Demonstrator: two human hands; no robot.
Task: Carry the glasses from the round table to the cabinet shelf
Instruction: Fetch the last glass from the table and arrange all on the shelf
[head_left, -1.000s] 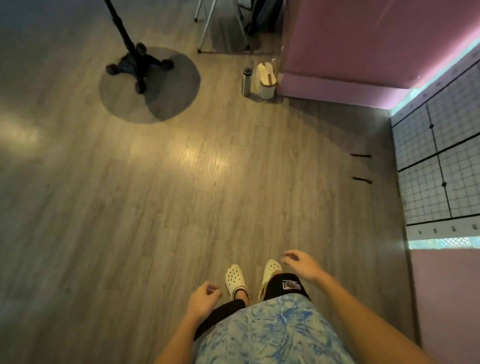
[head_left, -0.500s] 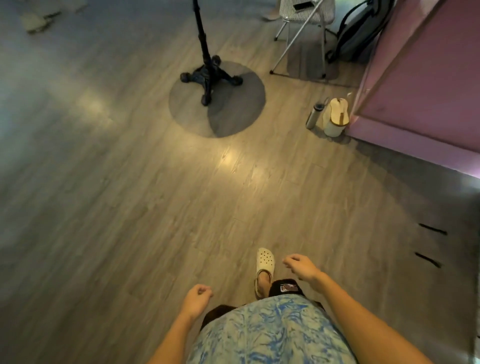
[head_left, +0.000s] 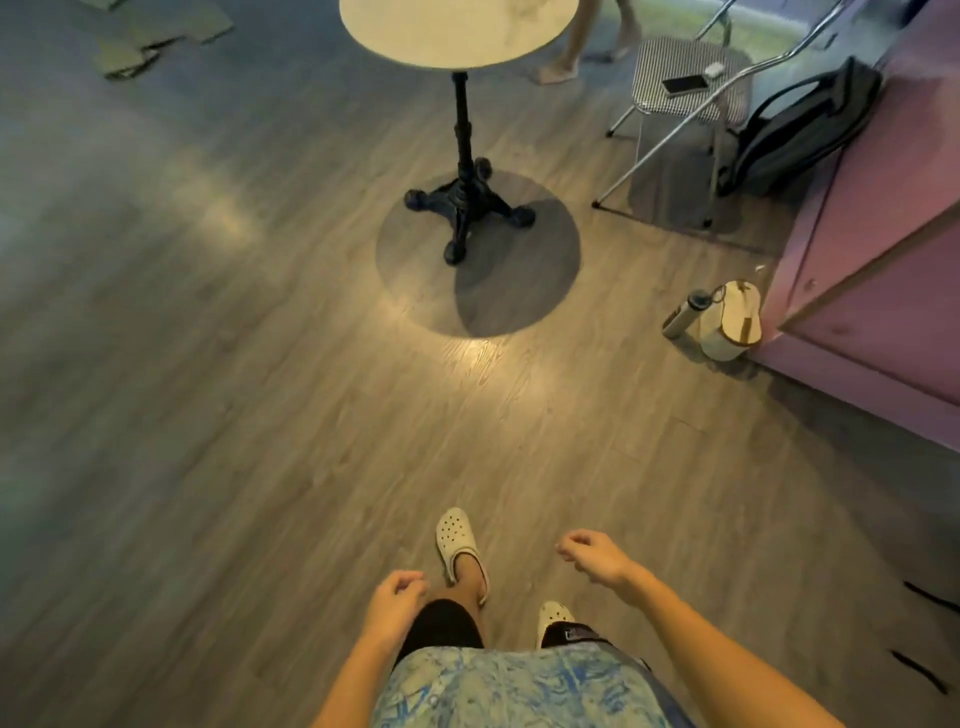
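Your left hand (head_left: 396, 597) and right hand (head_left: 595, 560) both hang low in front of you, fingers loosely curled, holding nothing. The round table (head_left: 457, 31) stands well ahead on a black pedestal base (head_left: 462, 208). Its top is cut off by the frame edge, so I honestly can't tell if any glasses sit on it. To its right there's a folding chair (head_left: 691, 67) with a phone (head_left: 685, 84) on the seat. A bottle (head_left: 685, 314) stands beside a white bag (head_left: 730, 325), just by the pink counter (head_left: 883, 260). The patch (head_left: 571, 634) on your shorts is too blurry to read.

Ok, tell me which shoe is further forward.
The left shoe, fully in view ahead; the right shoe sits back, partly hidden by the shorts.
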